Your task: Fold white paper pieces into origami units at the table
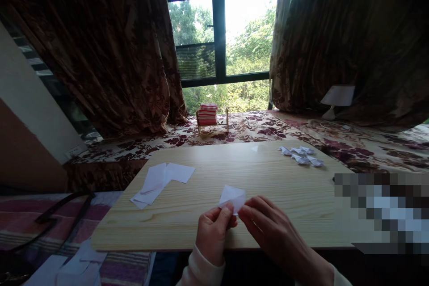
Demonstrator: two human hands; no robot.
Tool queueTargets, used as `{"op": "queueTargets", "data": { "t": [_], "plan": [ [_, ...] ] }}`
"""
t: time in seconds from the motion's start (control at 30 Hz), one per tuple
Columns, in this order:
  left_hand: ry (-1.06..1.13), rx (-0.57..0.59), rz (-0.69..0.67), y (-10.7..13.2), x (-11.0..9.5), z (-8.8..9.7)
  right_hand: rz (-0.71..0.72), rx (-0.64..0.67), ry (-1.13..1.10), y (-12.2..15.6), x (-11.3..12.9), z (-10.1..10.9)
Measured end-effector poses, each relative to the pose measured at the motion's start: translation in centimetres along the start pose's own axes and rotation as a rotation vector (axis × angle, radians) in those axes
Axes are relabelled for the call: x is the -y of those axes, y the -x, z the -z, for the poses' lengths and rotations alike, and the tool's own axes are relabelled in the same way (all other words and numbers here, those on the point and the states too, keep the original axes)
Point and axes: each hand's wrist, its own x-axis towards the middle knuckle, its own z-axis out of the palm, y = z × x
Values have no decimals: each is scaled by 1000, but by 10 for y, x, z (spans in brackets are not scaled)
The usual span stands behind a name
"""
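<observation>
Work area: dark floral curtains (120,31) flank a dark-framed window (219,22), which supplies strong light from beyond the work surface. Below the window lies a cream-and-maroon floral cloth (258,130). In front of it stands a pale wood-grain tabletop (278,176) with rounded corners.

Hands: both are over the near edge of the tabletop. The right hand (271,225) has its fingers extended side by side, with the fingertips at the right edge of the workpiece; whether they grip it cannot be told, since its thumb is hidden. The left hand (214,230) is clamped on the workpiece, thumb on top and fingers beneath.

Stock: flat white paper sheets (154,181) lie overlapping on the left part of the tabletop.

Workpiece: one small white paper piece (233,195) is held between the hands, near the middle of the front edge, with a corner pointing away from the person. The step in hand appears to be a fold.

Finished-looking parts: small folded white paper pieces (300,159) lie grouped at the far right.

Recommended practice: keep the left thumb close to the fold line. Match edges and corners before pressing. Run the crease outward from the pinch with one firm stroke. For sharper creases, support the paper on the tabletop.
</observation>
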Motion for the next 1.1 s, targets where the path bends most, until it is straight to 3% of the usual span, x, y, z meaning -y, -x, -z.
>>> {"op": "queueTargets", "data": {
  "t": [0.17,0.27,0.37,0.6,0.73,0.87,0.97,1.1],
  "plan": [
    [6,-6,13,3,-5,-2,-94,35,-59,0,-3,-2],
    [47,-27,57,2,-9,-3,-117,-48,-103,2,-8,1],
    [80,-31,85,0,-10,-2,-95,-144,-22,4,-13,6],
    [55,58,126,7,-10,-4,-34,-142,60,2,-16,6],
    [-60,36,-41,10,-16,2,-215,-156,-151,-2,-13,9],
    [-175,-59,-239,9,-24,9,-485,2,-383,-3,-8,14],
    [-201,-5,-217,11,-27,7,-632,61,-510,-4,-5,15],
    [-181,59,-156,13,-26,0,-726,96,-697,-6,-2,18]
  ]
}}
